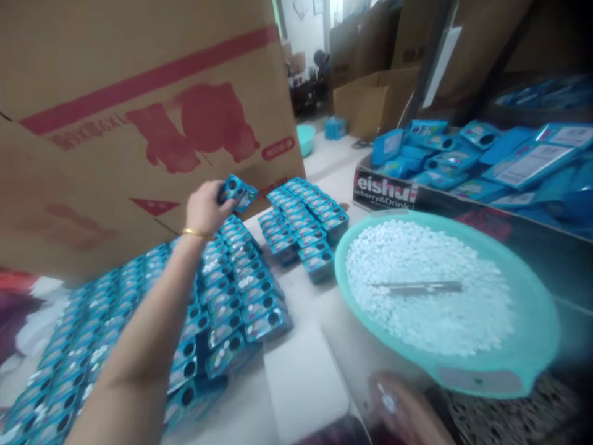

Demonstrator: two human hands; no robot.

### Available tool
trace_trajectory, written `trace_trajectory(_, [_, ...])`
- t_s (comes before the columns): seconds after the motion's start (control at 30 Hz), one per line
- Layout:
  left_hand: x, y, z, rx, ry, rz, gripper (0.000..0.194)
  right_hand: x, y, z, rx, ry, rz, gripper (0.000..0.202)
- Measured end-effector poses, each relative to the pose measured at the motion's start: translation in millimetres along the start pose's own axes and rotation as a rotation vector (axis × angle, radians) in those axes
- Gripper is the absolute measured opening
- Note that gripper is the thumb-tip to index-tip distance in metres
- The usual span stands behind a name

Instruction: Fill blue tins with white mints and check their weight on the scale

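My left hand (207,206), with a gold bangle at the wrist, is stretched forward and closed on a small blue box (241,191) with a dark round hole. Below it stand packed rows of similar blue boxes (250,284), many with white pellets lying on top. A separate block of blue boxes (303,216) stands just to the right. At the bottom edge my right hand (393,402) is blurred, below a turquoise basin (482,378). White pellets (417,327) fill much of the basin, and metal tweezers (421,288) lie on them.
A tall cardboard carton (115,62) with red print rises behind the rows. On the right, an open carton (384,191) is heaped with blue boxes (454,157). A white flat box (303,383) sits at the front. Another open carton (365,102) stands farther back.
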State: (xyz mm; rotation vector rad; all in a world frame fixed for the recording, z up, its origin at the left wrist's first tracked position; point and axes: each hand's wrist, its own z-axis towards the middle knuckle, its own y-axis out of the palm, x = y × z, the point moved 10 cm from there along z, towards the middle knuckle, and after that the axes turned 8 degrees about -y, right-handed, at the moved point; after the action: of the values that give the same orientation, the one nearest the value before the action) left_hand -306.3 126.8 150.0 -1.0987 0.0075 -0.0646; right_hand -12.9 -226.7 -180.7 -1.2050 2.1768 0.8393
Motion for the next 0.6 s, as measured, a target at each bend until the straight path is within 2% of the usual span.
trace_trajectory(0.03, [11,-28.1,-25,-0.001,0.05,-0.059,0.043,2,0,-1,0.031,0.026,0.073,0.033])
trace_trajectory(0.1, [36,-69.0,-83,-0.086,0.165,-0.166,0.04,2,7,1,0.014,0.059,0.177,0.03])
trace_trajectory(0.17, [62,-87.8,-145,-0.21,0.247,-0.224,0.038,-1,16,3,-0.057,0.078,0.211,0.023])
trace_trajectory(0.2, [74,-87.1,-176,-0.291,0.285,-0.235,0.036,-4,19,3,-0.1,0.069,0.224,0.018])
trace_trajectory(0.27, [94,-74.1,-232,-0.419,0.338,-0.246,0.034,-13,23,-1,-0.181,0.038,0.222,0.011])
trace_trajectory(0.37, [109,-45.5,-285,-0.465,0.366,-0.254,0.034,-26,22,-13,-0.252,-0.016,0.156,0.01])
trace_trajectory(0.43, [112,-26.8,-303,-0.475,0.363,-0.243,0.035,-31,20,-21,-0.272,-0.045,0.099,0.011])
trace_trajectory(0.5, [112,-15.4,-312,-0.483,0.354,-0.241,0.038,-34,17,-28,-0.291,-0.054,0.067,0.012])
trace_trajectory(0.6, [104,-22.4,-316,-0.413,0.324,-0.296,0.048,-34,17,-38,-0.33,-0.035,0.056,0.011])
